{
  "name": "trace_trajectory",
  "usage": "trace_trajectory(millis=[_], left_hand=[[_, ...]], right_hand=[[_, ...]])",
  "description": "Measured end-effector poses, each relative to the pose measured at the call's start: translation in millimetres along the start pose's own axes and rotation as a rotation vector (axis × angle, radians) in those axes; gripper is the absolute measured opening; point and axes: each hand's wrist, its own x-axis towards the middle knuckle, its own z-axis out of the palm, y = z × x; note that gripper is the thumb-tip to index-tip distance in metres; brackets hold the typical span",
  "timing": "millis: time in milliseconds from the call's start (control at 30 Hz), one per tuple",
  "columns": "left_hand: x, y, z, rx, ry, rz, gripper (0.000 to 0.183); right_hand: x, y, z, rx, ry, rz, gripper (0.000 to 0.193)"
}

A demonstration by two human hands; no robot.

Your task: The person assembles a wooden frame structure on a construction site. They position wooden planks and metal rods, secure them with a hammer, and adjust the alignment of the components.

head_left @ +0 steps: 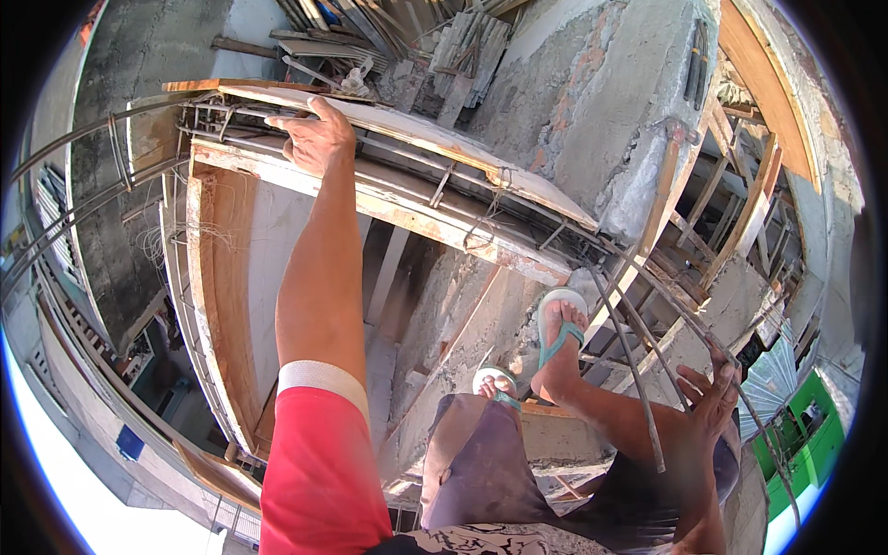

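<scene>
My left hand [319, 143] reaches far forward over a narrow wooden form. Its index finger stretches out to the left, the thumb stands apart near the upper board [416, 129], and the other fingers curl. Nothing shows in its grasp. Beneath it a rebar cage [439, 185] with thin tie wire lies between that board and the lower plank [388, 208]. At the lower right, beside my knee, my right hand [708, 398] has its fingers closed around a long thin steel bar [768, 444]. Two more bar ends [646, 402] jut out left of this hand.
My sandalled feet [558, 333] stand on rough concrete close to the form. A hammer [675, 153] lies on the concrete slab [592, 111]. Scrap wood [361, 37] is piled at the back. Long rebars [92, 125] extend left over a drop; timber framing [740, 203] stands right.
</scene>
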Motion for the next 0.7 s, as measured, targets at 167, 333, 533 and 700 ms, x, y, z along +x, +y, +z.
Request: trace_trajectory(millis=[167,333,533,700], left_hand=[[4,-12,14,0.075,0.058,0.131,0.092],[3,-11,16,0.090,0.051,0.149,0.096],[0,-2,13,0.136,-0.014,0.132,0.095],[3,-12,5,0.096,-0.032,0.102,0.092]], right_hand=[[2,5,-3,0.004,-0.003,0.005,0.058],[3,-3,-3,-0.110,-0.113,-0.101,0.059],[2,-2,-1,-0.104,-0.116,-0.120,0.061],[14,-5,1,-0.130,-0.138,-0.076,0.062]])
